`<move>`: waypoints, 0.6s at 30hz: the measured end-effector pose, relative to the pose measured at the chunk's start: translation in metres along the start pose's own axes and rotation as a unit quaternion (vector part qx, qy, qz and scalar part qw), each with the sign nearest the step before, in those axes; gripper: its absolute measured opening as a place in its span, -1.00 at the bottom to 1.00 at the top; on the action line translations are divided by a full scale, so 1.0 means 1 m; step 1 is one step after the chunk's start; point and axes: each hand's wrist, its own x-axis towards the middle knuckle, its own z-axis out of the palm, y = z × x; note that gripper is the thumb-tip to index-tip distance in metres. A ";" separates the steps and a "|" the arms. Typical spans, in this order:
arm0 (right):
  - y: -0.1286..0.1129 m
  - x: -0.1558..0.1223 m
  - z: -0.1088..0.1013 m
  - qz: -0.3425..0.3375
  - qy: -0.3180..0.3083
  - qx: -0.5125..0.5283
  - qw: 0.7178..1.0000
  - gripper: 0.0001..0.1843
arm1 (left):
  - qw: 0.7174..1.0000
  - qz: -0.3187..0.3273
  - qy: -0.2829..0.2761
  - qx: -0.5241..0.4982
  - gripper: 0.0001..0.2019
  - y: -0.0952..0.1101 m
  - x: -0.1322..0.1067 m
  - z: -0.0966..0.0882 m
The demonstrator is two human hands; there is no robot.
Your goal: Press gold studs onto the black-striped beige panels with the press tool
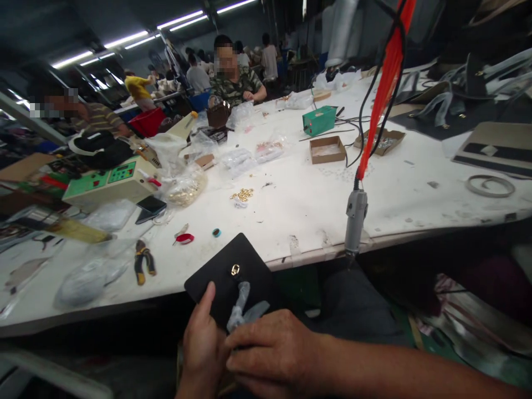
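Observation:
A black flat panel (224, 277), perhaps a bag part, is tilted at the table's near edge. Gold hardware (235, 270) sits on its face, with a strap wrapped in clear plastic (241, 302) trailing down from it. My left hand (203, 338) grips the panel's left side, thumb on the front face. Over the lower part of the panel, my right hand (278, 346) has its fingers closed by the end of the wrapped strap; the fingertips are partly hidden.
An electric screwdriver (355, 221) hangs at the table's front edge from a cord with red strands. Pliers (144, 263), gold fittings (242, 194), a phone (152, 205) and a cardboard box (327, 150) lie on the white table (299, 205). A co-worker (236, 77) sits opposite.

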 end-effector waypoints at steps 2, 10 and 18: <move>-0.005 0.003 -0.014 0.013 0.052 0.022 0.998 -0.81 | 0.998 -0.027 -0.037 -0.036 -0.60 0.008 -0.003 0.003; 0.040 0.035 -0.058 0.267 0.173 -0.015 0.948 -0.88 | 0.981 -0.068 -0.151 -0.101 -0.56 0.020 -0.010 0.017; 0.047 0.038 -0.025 0.281 0.150 -0.012 0.948 -0.77 | 0.977 0.016 -0.183 -0.107 -0.61 0.010 -0.023 0.004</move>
